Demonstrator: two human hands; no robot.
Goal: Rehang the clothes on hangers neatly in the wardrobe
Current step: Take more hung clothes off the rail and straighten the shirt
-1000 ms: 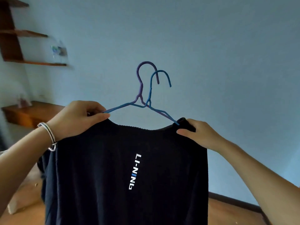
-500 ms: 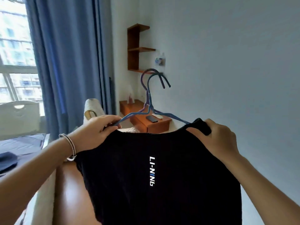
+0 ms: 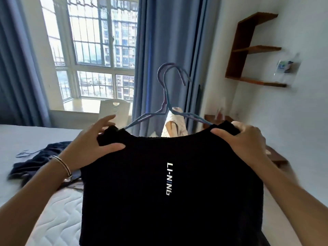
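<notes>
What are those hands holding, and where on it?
A black top on hangers: left hand pinches one shoulder, right hand the other.

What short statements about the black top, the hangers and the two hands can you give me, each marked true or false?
1. Both the left hand and the right hand grip the black LI-NING top at its shoulders. True.
2. Only one hanger is in the top. False: two wire hangers show, with two hooks side by side.
3. The top hangs in a wardrobe. False: it is held in the air over the bed; no wardrobe is in view.
4. A dark garment lies on the bed at the left. True.
</notes>
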